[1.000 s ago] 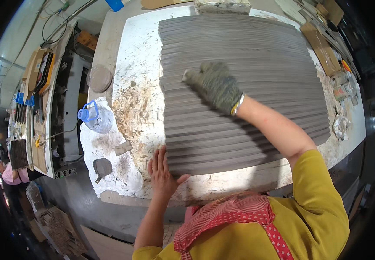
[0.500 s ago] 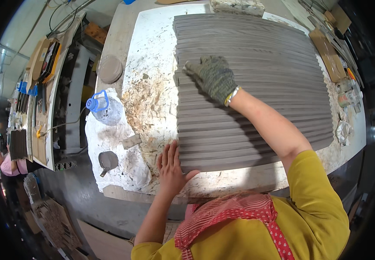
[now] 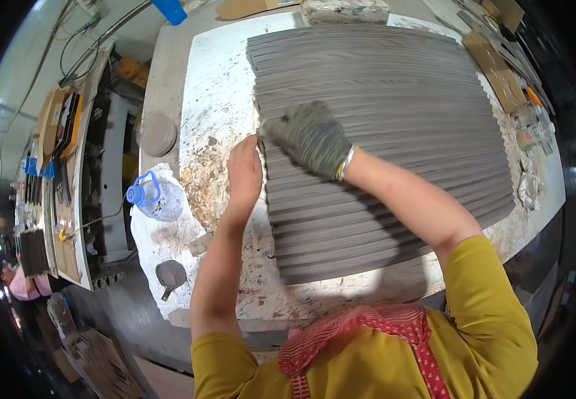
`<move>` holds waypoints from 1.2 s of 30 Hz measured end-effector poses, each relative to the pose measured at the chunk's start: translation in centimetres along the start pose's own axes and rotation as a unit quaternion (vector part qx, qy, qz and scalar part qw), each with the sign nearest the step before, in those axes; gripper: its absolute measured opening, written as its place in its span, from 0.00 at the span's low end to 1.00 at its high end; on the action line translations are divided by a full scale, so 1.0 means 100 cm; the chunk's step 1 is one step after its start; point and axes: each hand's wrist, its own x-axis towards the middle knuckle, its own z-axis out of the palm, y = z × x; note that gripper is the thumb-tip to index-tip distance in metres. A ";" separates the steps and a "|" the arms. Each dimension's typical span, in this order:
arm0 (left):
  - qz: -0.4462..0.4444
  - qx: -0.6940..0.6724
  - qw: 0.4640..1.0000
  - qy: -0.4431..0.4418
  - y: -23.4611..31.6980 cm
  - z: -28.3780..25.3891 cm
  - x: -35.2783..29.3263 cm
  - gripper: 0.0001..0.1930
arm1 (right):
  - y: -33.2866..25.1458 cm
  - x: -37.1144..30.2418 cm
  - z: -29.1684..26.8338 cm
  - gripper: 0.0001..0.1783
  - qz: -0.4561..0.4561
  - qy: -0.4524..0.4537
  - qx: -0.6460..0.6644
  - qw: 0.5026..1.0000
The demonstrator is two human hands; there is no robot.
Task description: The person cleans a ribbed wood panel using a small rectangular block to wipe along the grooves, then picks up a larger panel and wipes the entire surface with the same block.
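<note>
A wide sheet of grey wood-grain strips point(image 3: 381, 106), laid side by side, covers most of the white work board. My right hand point(image 3: 311, 139), in a dark grey-green knitted glove, is closed over the strips by their left ends; its fingertips are blurred and what they hold, if anything, is hidden. Just beside it, my bare left hand point(image 3: 244, 171) lies along the left edge of the strips. Its fingers are stretched out close together, their tips at the strip ends.
Left on the stained board point(image 3: 218, 73) are a round lid-like disc point(image 3: 158, 134), a clear jug with blue cap and handle point(image 3: 161, 199), and a small dark cup point(image 3: 171, 274) on a white cloth point(image 3: 148, 246). A pale block point(image 3: 344, 11) lies behind; a glass jar point(image 3: 532, 136) stands right.
My left hand has moved from the near left corner up along the strips' left edge, close to my right hand. My gloved right hand has shifted slightly left and nearer. The view has tilted a little.
</note>
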 end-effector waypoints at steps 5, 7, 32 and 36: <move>0.015 0.069 0.997 -0.011 0.014 0.007 0.003 0.21 | 0.011 0.012 0.004 0.11 0.030 0.060 -0.047 0.997; 0.022 0.076 0.997 -0.013 0.013 0.007 0.004 0.21 | 0.003 0.009 0.010 0.11 0.018 0.036 -0.014 0.999; -0.022 0.135 0.991 -0.013 0.002 0.012 0.042 0.26 | 0.125 -0.086 -0.049 0.14 0.307 -0.022 -0.148 0.940; -0.016 0.148 0.989 -0.009 0.008 0.011 0.044 0.25 | 0.077 -0.081 -0.035 0.09 0.093 -0.022 -0.162 0.982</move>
